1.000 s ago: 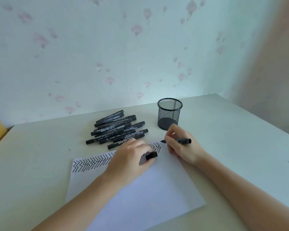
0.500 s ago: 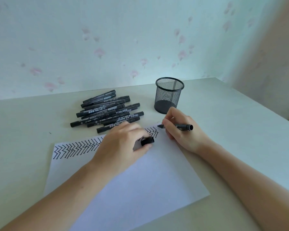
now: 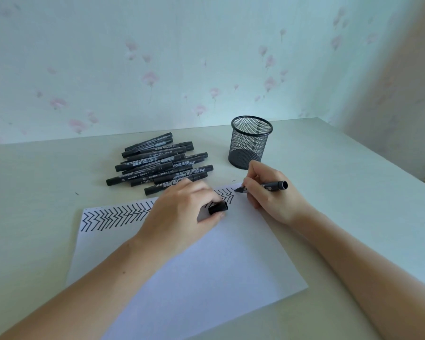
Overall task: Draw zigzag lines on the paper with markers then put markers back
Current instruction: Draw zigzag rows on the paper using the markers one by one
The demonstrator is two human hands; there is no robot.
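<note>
While the right hand (image 3: 271, 192) pinches an uncapped marker (image 3: 272, 185) with its tip at the far right corner of the paper (image 3: 206, 261), the left hand (image 3: 182, 212) rests on the sheet, holding it flat and gripping the marker's cap (image 3: 218, 207) between thumb and fingers. A row of zigzag lines (image 3: 118, 217) runs along the paper's far edge, from the left corner almost to the marker tip, partly hidden under the left hand. The drawing step looks close to done for this row. Beyond the paper, a pile of capped markers (image 3: 157, 163) lies on the tabletop (image 3: 47, 180), with a mesh cup (image 3: 250, 143) just beside it, apparently holding nothing. The next move likely calls for finishing the last stroke, bringing cap and marker together, then placing the marker back, probably into the cup.
</note>
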